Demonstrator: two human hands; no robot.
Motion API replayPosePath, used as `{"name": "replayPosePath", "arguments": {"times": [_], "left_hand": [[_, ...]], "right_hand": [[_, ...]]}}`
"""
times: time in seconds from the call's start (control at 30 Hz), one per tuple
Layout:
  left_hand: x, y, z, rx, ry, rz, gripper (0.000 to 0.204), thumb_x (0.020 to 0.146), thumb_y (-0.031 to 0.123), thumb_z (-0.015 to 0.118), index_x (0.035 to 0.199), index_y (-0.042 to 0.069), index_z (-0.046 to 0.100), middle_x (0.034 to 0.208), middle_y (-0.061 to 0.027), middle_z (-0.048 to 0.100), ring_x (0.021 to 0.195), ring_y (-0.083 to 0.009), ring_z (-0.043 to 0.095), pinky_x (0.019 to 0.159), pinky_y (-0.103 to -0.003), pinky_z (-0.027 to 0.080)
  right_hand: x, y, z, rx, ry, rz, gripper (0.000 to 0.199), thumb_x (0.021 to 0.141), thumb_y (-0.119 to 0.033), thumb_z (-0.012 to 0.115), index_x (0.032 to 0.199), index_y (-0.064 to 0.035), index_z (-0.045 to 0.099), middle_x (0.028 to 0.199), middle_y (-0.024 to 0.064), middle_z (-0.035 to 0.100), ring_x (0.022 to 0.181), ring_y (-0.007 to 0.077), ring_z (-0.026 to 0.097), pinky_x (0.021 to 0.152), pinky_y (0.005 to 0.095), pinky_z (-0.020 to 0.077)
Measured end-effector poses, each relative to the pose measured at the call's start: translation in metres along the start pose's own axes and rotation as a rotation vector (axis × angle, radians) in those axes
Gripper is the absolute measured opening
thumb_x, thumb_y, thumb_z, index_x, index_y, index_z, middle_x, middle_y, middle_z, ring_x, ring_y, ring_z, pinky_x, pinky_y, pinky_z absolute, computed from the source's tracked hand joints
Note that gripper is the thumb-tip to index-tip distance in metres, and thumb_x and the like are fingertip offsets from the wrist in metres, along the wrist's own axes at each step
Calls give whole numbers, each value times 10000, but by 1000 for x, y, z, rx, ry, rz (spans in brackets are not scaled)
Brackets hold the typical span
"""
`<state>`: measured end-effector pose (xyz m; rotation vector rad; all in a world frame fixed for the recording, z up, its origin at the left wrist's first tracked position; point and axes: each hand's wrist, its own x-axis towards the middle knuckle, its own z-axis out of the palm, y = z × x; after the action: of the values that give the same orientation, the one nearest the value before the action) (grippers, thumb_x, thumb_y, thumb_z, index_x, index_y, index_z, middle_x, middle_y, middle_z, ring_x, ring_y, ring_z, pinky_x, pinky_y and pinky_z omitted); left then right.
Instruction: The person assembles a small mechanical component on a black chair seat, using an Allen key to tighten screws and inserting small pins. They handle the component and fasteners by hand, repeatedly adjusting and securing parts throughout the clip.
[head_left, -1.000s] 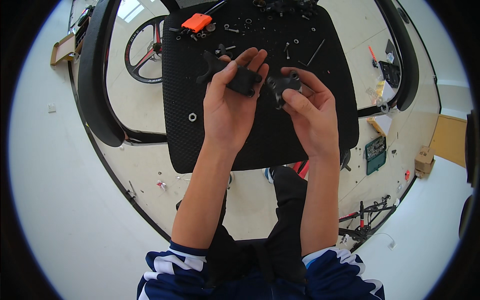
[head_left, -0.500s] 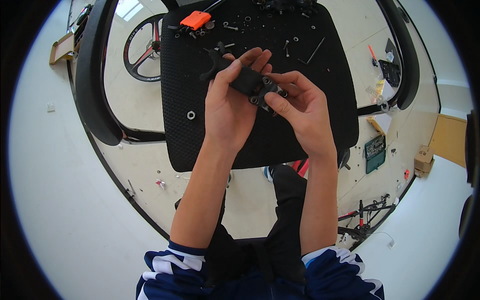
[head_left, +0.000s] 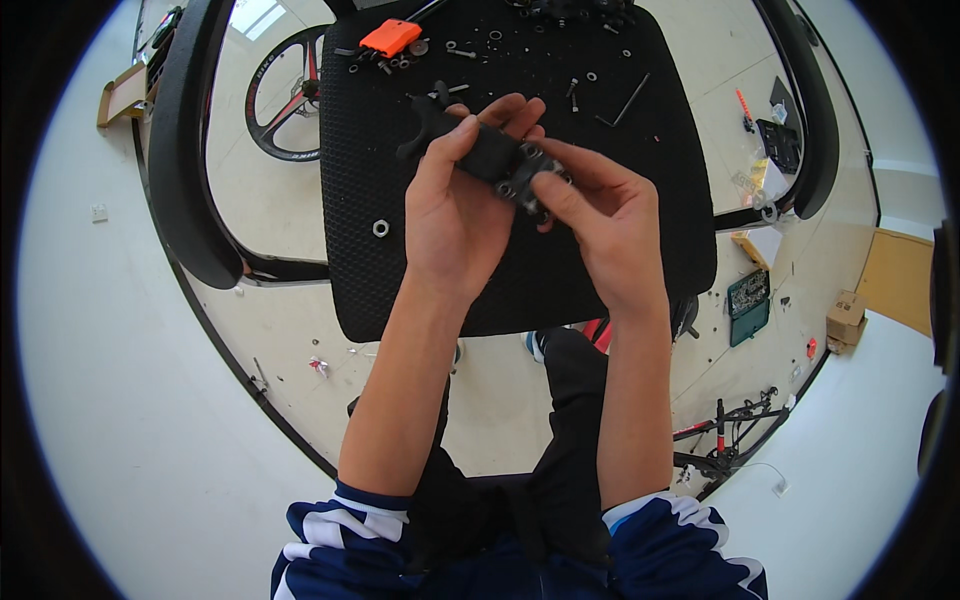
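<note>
A black bicycle stem (head_left: pixel 488 158) is held between both hands over the chair seat. Its curved, forked end (head_left: pixel 418 128) points up and left; bolt heads show on the other end. My left hand (head_left: pixel 447 210) cradles the body from below, thumb along its side and fingertips beyond its far edge. My right hand (head_left: pixel 603 205) pinches the bolted end (head_left: pixel 528 175) between thumb and fingers, partly covering it. That end is slightly blurred. On the seat, left of my left hand, lies a silver hex nut (head_left: pixel 381 228).
Orange tool piece (head_left: pixel 390 38), loose bolts (head_left: pixel 573 95), washers and a hex key (head_left: pixel 628 100) lie on the black chair seat (head_left: pixel 350 290). Armrests (head_left: pixel 185 150) flank it. Around on the floor are a wheel (head_left: pixel 258 105), a green case (head_left: pixel 750 310), a cardboard box (head_left: pixel 847 315) and a bike frame (head_left: pixel 715 450).
My right hand has shifted slightly, its thumb lying further over the bolted end, which has turned a little. My left hand keeps nearly the same hold.
</note>
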<state>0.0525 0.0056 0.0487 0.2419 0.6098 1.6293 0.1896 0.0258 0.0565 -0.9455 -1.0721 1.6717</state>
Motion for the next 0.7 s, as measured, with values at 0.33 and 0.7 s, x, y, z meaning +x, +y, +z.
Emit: {"name": "replayPosePath", "arguments": {"times": [0.33,0.7], "left_hand": [[8,4,-27,1282,-158,376,321,808,-38,682,1090,55,561,967,-64,627,911,-171,613,835,-298,490],[6,-3,-22,1575,-220,620,385,770,-47,658,1141,3,566,978,-144,609,870,-269,616,761,-336,493]], "right_hand": [[3,-12,-21,349,24,-47,504,890,-46,729,1351,28,538,1202,193,639,1000,255,706,843,314,603],[0,-3,3,-435,125,-276,477,809,-83,822,1243,31,659,1026,133,730,939,196,725,858,303,582]]}}
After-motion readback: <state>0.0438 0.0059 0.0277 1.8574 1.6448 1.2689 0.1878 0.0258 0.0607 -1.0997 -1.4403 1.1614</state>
